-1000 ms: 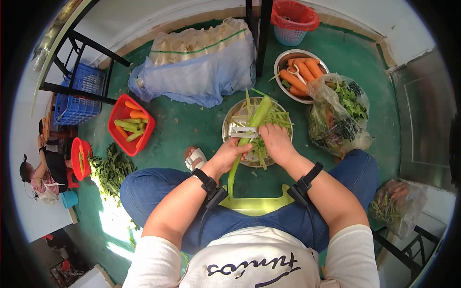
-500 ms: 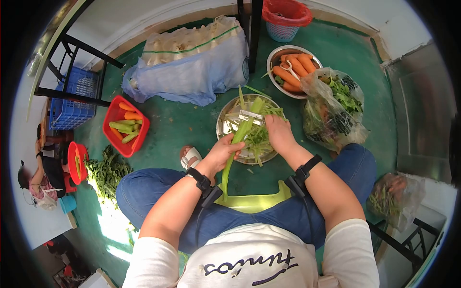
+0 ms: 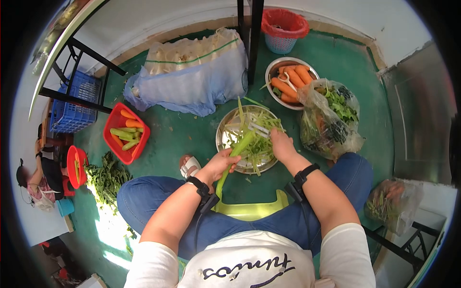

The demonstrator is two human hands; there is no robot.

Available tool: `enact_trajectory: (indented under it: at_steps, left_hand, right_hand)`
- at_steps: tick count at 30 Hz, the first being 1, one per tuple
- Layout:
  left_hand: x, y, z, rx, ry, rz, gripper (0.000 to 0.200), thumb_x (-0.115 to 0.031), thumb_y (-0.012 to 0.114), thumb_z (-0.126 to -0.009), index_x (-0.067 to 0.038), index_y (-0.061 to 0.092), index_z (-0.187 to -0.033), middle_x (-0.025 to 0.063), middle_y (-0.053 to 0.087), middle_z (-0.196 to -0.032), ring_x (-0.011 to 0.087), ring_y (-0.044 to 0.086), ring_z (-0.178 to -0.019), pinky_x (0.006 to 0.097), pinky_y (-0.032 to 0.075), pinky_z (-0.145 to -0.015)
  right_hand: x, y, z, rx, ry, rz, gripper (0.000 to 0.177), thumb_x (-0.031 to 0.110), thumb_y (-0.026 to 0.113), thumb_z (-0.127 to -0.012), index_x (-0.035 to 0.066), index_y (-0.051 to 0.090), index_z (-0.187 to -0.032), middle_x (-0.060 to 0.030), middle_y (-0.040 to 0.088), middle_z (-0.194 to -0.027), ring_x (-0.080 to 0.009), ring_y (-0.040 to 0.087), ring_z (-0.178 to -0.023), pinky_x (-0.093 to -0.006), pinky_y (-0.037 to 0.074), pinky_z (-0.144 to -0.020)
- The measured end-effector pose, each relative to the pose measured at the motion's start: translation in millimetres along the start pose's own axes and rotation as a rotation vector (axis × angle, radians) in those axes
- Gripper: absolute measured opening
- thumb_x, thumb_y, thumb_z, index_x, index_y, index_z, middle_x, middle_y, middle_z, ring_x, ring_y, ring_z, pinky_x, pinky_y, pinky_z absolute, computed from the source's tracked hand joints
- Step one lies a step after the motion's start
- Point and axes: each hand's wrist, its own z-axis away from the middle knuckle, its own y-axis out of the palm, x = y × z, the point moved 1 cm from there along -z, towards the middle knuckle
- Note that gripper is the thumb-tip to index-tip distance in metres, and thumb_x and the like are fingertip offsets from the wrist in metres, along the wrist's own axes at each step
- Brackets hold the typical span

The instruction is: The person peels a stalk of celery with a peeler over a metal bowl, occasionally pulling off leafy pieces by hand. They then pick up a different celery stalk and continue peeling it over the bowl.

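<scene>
My left hand [image 3: 222,163] is closed around a long green stalk [image 3: 244,143], which slants up and right over a steel bowl [image 3: 222,132]. In my right hand [image 3: 282,142] is a metal peeler [image 3: 259,129], its blade end close to the upper part of the stalk. Whether the blade touches the stalk is hard to tell. Green peelings and leafy bits [image 3: 257,156] lie in the bowl beneath both hands.
A steel bowl of carrots [image 3: 301,76] and a bag of greens [image 3: 331,120] stand at upper right. Left are a red basin of vegetables [image 3: 126,133], loose leaves [image 3: 108,177] and a seated person [image 3: 41,180]. A large sack [image 3: 192,72] lies ahead.
The peeler and my right hand have moved slightly right and down, and the peeler is tilted more. My left hand still holds the stalk, slightly lower in view.
</scene>
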Motion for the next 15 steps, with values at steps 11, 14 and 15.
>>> enact_trajectory:
  at_steps: [11,14,15]
  left_hand:
    - [0.4,3.5,1.7,-0.013,-0.096,0.037,0.009,-0.009,0.051,-0.083,-0.004,0.045,-0.086,-0.0004,0.043,-0.064,0.0078,0.041,-0.05,0.021,0.034,-0.043]
    - [2.6,-0.7,3.0,0.0,-0.105,0.006,0.013,-0.009,0.054,-0.082,-0.004,0.044,-0.088,0.0015,0.045,-0.067,0.0079,0.044,-0.053,0.0199,0.035,-0.044]
    - [0.6,-5.3,4.7,-0.011,-0.1,0.003,0.013,-0.009,0.054,-0.082,-0.004,0.044,-0.088,0.0015,0.045,-0.067,0.0079,0.044,-0.053,0.0199,0.035,-0.044]
  right_hand:
    - [-11.0,17.9,-2.6,0.083,-0.005,-0.081,0.019,0.001,0.046,-0.075,0.003,0.04,-0.093,-0.0186,0.053,-0.093,-0.0368,0.05,-0.092,-0.0502,0.037,-0.069]
    - [-18.8,18.3,-6.4,0.201,0.137,-0.098,0.026,0.002,0.048,-0.075,0.006,0.041,-0.099,-0.0175,0.054,-0.1,-0.0354,0.05,-0.096,-0.0514,0.037,-0.073]
    - [-15.7,21.9,-11.1,0.199,0.126,-0.104,0.026,0.002,0.048,-0.075,0.006,0.041,-0.099,-0.0175,0.054,-0.1,-0.0354,0.05,-0.096,-0.0514,0.037,-0.073]
